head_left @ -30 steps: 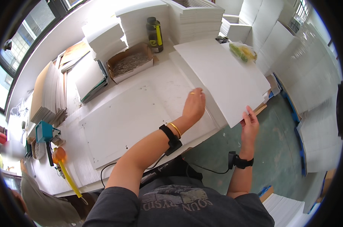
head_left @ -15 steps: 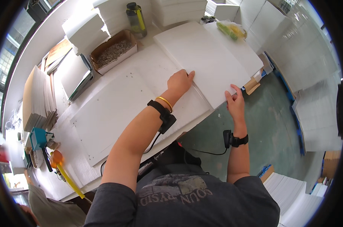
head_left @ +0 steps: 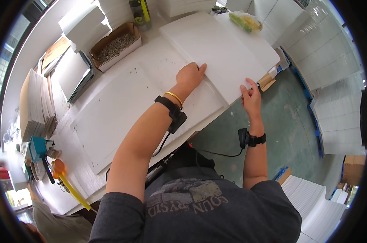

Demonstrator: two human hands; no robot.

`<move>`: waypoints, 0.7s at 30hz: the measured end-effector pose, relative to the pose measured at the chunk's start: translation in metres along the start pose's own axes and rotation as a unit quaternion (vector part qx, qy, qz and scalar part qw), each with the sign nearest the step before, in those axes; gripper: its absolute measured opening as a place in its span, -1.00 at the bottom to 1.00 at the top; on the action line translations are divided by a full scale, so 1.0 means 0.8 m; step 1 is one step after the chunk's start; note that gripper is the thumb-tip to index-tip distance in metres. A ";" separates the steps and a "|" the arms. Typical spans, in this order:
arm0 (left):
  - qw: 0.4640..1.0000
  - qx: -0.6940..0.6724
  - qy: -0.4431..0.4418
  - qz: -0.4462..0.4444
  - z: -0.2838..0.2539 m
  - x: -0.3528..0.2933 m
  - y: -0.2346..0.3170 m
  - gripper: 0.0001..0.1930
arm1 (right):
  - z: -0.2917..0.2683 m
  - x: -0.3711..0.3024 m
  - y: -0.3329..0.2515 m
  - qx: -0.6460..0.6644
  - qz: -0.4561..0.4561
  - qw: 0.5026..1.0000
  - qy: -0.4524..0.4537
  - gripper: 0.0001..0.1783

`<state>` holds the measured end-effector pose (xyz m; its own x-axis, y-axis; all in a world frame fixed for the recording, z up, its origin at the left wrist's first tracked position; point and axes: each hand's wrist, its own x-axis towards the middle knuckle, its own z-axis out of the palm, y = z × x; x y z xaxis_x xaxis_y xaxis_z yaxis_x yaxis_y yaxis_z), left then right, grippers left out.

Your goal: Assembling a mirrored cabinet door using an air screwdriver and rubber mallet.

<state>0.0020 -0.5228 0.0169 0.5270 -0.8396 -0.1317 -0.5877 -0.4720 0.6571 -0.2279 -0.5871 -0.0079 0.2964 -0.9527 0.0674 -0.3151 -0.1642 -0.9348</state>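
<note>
A stack of large white sheets (head_left: 216,48) lies at the right end of the white worktable, jutting toward its near edge. My left hand (head_left: 190,76) is closed on the stack's left edge, thumb on top and the other fingers curled. At the near right edge my right hand (head_left: 251,97) has its thumb and forefinger at the sheets, the remaining fingers bent and partly hidden. Left of my left hand, a flat white board (head_left: 110,117) with small dark specks lies on the table.
At the back stand a cardboard box (head_left: 116,44) of small grey bits and a dark bottle (head_left: 141,16). A plastic bag (head_left: 246,22) with yellow-green contents rests far right. A teal tool (head_left: 38,149) and a yellow coiled cord (head_left: 74,190) are at left. Another person's sleeve (head_left: 57,218) shows lower left.
The view has tilted a little, so the table and stack sit slightly higher in the picture. Both hands keep about the same places on the sheets.
</note>
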 end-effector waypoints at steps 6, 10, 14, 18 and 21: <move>1.000 -0.010 0.006 0.011 0.004 0.001 -0.004 -0.45 | -0.002 0.005 0.006 -0.026 -0.006 1.000 -0.005 -0.54; 1.000 -0.009 -0.002 -0.009 -0.008 -0.001 -0.011 -0.41 | 0.003 -0.003 -0.005 -0.032 -0.010 0.999 0.031 -0.58; 1.000 0.006 -0.003 -0.023 -0.058 -0.030 -0.024 -0.43 | 0.017 -0.017 -0.039 -0.009 -0.085 0.994 0.069 -0.66; 0.988 0.001 -0.154 -0.006 -0.128 -0.094 -0.067 -0.52 | 0.087 -0.070 -0.098 0.103 0.012 0.982 -0.159 -0.69; 0.992 0.066 -0.105 -0.025 -0.182 -0.159 -0.148 -0.55 | 0.160 -0.078 -0.086 0.082 -0.046 0.953 -0.287 -0.67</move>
<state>0.0940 -0.3211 0.0644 0.4265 -0.8449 -0.3228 -0.6466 -0.5344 0.5444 -0.1093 -0.4837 0.0077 0.7752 -0.6317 -0.0069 -0.1336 -0.1533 -0.9791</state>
